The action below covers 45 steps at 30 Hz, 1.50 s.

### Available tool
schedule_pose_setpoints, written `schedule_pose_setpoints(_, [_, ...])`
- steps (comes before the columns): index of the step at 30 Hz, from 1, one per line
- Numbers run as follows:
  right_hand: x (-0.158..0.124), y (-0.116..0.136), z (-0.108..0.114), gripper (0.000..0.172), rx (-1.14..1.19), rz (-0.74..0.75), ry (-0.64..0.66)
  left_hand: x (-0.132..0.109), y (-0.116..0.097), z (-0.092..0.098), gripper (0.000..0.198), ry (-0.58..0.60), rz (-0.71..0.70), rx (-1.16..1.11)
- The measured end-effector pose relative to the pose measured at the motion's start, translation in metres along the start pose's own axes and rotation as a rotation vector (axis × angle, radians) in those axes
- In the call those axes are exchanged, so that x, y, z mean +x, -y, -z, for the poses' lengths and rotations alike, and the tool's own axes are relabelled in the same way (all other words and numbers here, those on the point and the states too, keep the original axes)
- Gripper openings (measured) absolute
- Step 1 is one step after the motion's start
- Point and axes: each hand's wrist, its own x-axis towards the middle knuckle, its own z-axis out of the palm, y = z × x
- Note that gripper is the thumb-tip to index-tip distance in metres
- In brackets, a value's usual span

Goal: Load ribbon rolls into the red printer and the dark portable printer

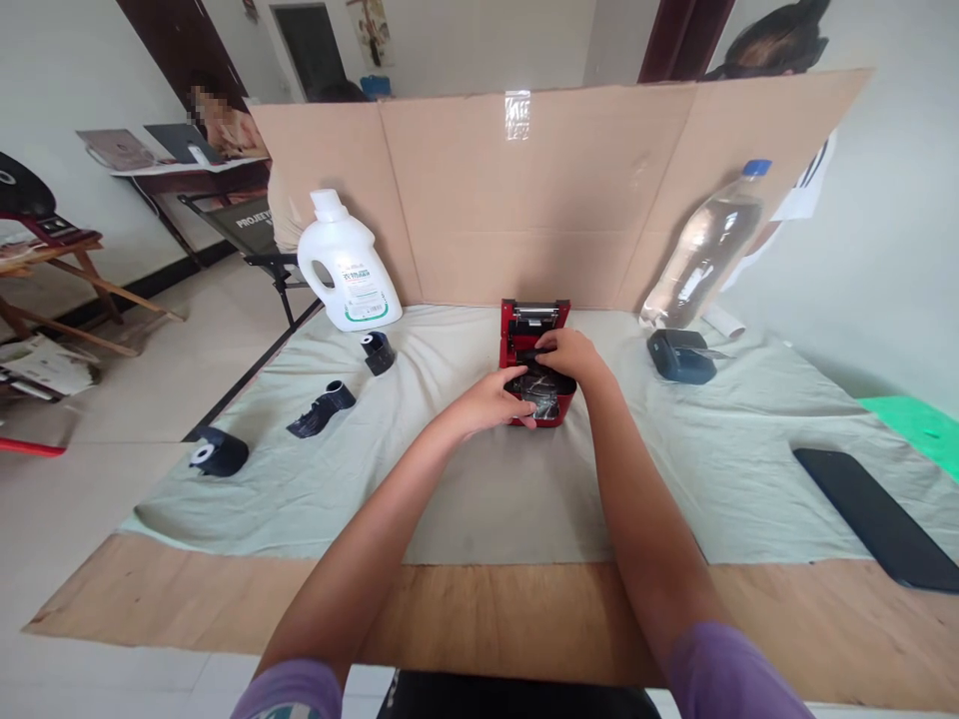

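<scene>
A small red printer [516,345] with its lid up stands mid-table on a pale cloth [479,479]. My left hand [494,401] rests against its front left side, fingers curled toward the open bay. My right hand [570,352] lies over the top of the bay, fingers bent onto a black part inside. A dark shiny roll [543,394] shows in the bay between the hands. Whether either hand grips it is hidden.
Three black rolls [217,452] [322,407] [379,353] lie on the left of the cloth. A white jug [347,265] and a clear bottle [704,250] stand against a cardboard screen [524,190]. A dark blue device [680,357] and a black phone [873,514] lie at right. Another person sits behind left.
</scene>
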Motion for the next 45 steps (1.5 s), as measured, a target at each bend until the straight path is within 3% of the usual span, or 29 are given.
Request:
schedule_pose_setpoints(4, [-0.001, 0.001, 0.009, 0.019, 0.15, -0.071, -0.035, 0.001, 0.0, -0.003, 0.099, 0.002, 0.013, -0.045])
schedule_pose_setpoints(8, [0.002, -0.001, 0.017, 0.017, 0.251, -0.062, -0.319, -0.002, -0.004, -0.003, 0.092, 0.005, 0.026, -0.021])
schedule_pose_setpoints(13, [0.008, -0.001, 0.01, 0.02, 0.368, -0.108, -0.484, -0.002, -0.003, 0.0, 0.09, 0.012, -0.029, 0.034])
schedule_pose_setpoints(15, [0.01, -0.002, 0.005, 0.031, 0.378, -0.089, -0.541, -0.002, -0.003, -0.001, 0.087, 0.017, -0.039, 0.047])
schedule_pose_setpoints(18, [0.013, -0.004, 0.001, 0.044, 0.449, 0.037, -0.496, -0.005, -0.004, -0.003, 0.084, 0.031, -0.05, 0.073])
schedule_pose_setpoints(21, [0.01, -0.005, 0.001, 0.04, 0.541, 0.099, -0.476, -0.008, -0.008, -0.006, 0.083, 0.063, -0.054, 0.114])
schedule_pose_setpoints(28, [-0.012, -0.013, -0.004, 0.025, 0.648, 0.02, -0.4, -0.018, -0.015, -0.006, 0.083, 0.153, -0.059, 0.288])
schedule_pose_setpoints(35, [-0.031, -0.041, -0.028, 0.062, 0.73, -0.006, -0.238, -0.02, -0.013, -0.003, 0.077, 0.244, -0.104, 0.344])
schedule_pose_setpoints(37, [-0.033, -0.045, -0.036, 0.066, 0.774, 0.019, -0.212, -0.022, -0.014, 0.001, 0.08, 0.21, -0.091, 0.366])
schedule_pose_setpoints(40, [-0.033, -0.046, -0.047, 0.068, 0.878, 0.072, -0.198, -0.023, -0.015, 0.013, 0.085, 0.035, -0.076, 0.398])
schedule_pose_setpoints(43, [-0.034, -0.044, -0.054, 0.067, 1.001, 0.096, -0.2, -0.018, -0.01, 0.027, 0.076, -0.149, -0.078, 0.428])
schedule_pose_setpoints(45, [-0.037, -0.043, -0.058, 0.063, 1.051, 0.109, -0.201, -0.011, -0.003, 0.034, 0.066, -0.202, -0.084, 0.434])
